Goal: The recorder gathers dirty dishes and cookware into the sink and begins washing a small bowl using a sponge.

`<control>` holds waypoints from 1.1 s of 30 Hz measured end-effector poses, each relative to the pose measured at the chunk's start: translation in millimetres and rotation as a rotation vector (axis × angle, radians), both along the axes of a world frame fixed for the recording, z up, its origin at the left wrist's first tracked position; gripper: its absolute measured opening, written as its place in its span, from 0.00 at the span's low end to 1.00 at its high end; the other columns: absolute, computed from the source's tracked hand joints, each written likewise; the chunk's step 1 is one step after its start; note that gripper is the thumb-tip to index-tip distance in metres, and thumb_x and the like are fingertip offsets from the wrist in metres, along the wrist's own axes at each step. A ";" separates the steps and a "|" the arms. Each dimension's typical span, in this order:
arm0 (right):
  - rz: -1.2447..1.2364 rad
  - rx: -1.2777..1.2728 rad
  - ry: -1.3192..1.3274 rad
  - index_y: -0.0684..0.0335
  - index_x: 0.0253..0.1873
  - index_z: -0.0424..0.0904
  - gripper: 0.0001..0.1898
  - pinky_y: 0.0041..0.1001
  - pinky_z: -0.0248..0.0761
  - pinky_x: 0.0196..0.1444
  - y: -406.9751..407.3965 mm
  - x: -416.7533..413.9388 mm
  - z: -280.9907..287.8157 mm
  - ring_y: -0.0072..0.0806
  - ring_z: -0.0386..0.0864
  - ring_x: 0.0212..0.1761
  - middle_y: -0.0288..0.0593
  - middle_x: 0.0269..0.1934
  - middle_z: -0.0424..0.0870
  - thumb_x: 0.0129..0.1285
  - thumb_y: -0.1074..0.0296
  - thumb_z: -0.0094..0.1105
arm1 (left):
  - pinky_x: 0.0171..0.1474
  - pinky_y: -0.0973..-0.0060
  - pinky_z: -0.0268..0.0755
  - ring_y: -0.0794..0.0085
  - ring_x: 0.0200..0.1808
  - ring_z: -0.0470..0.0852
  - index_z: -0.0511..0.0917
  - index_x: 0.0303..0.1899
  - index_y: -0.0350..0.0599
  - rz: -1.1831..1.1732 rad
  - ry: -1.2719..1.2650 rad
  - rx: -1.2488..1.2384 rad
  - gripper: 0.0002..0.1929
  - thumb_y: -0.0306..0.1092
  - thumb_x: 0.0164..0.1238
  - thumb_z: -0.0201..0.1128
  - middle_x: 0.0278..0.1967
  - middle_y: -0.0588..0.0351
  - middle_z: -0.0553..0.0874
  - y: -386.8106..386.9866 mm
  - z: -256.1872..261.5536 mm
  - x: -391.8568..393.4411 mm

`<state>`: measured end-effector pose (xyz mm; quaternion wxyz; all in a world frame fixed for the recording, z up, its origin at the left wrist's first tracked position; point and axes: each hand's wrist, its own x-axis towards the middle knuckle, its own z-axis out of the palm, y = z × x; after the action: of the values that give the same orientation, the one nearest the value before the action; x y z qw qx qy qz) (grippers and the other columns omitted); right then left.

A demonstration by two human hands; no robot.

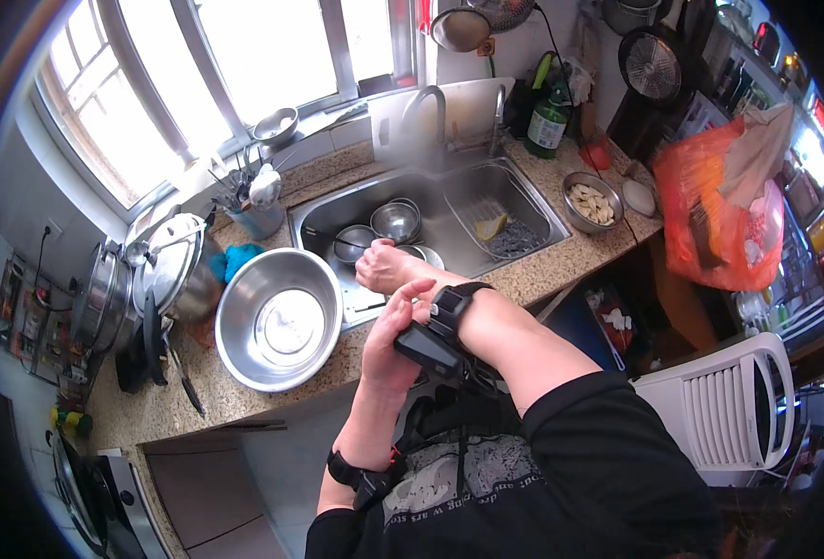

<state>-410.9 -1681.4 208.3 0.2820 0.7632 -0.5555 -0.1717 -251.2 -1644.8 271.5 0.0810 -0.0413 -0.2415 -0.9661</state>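
Note:
My right hand (pixel 388 268) is loosely curled over the front edge of the double stainless steel sink (pixel 429 183), with nothing visible in it. A black strapped device (pixel 450 309) sits on its wrist. My left hand (pixel 392 344) is raised beside that wrist, palm against a black box-shaped device (pixel 429 349); whether its fingers grip it is unclear. Steel bowls (pixel 395 221) and a thin dark handle lie in the left basin. The right basin holds a wire rack (pixel 462 213), a yellow piece (pixel 490 227) and a grey scrubbing mesh (pixel 520 239).
A large steel basin (pixel 336 307) stands left of the sink, near a lidded pot (pixel 174 272) and a utensil holder (pixel 257 222). At right are a bowl of pale slices (pixel 592 204), a green bottle (pixel 546 129), an orange plastic bag (pixel 691 223) and a white chair (pixel 716 412).

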 end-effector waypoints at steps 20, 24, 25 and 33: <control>-0.551 -0.869 -3.506 0.57 0.30 0.69 0.07 0.35 0.70 0.26 -32.3 -91.8 81.7 0.28 0.72 0.19 0.37 0.23 0.76 0.60 0.70 0.41 | 0.46 0.84 0.62 0.81 0.39 0.71 0.65 0.49 0.37 0.318 -0.051 -0.689 0.22 0.50 0.72 0.38 0.39 0.59 0.74 26.8 0.3 12.7; -0.182 -0.910 -3.622 0.60 0.28 0.68 0.08 0.33 0.70 0.27 -36.2 -94.2 85.1 0.28 0.71 0.18 0.39 0.22 0.75 0.59 0.72 0.38 | 0.45 0.82 0.62 0.80 0.38 0.70 0.67 0.48 0.38 0.350 -0.095 -0.795 0.22 0.50 0.72 0.38 0.37 0.60 0.74 22.1 -28.4 8.9; 0.011 -0.866 -3.699 0.61 0.27 0.68 0.09 0.32 0.70 0.25 -36.8 -95.0 86.6 0.28 0.71 0.18 0.38 0.20 0.74 0.58 0.72 0.37 | 0.45 0.82 0.62 0.80 0.37 0.70 0.67 0.48 0.38 0.369 -0.082 -0.831 0.22 0.50 0.72 0.37 0.37 0.60 0.73 23.7 -29.4 4.8; 0.348 -1.174 -4.158 0.63 0.26 0.70 0.12 0.25 0.70 0.20 -35.1 -89.8 111.3 0.26 0.73 0.18 0.38 0.17 0.72 0.58 0.75 0.34 | 0.60 0.75 0.56 0.71 0.57 0.66 0.60 0.59 0.37 0.107 -0.096 -0.453 0.23 0.43 0.73 0.31 0.54 0.51 0.70 52.3 -58.5 -11.1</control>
<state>-500.7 -1716.4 319.6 0.4168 0.3187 -0.1003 -0.8453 -262.3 -1592.6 213.0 0.1090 0.0005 -0.4574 -0.8826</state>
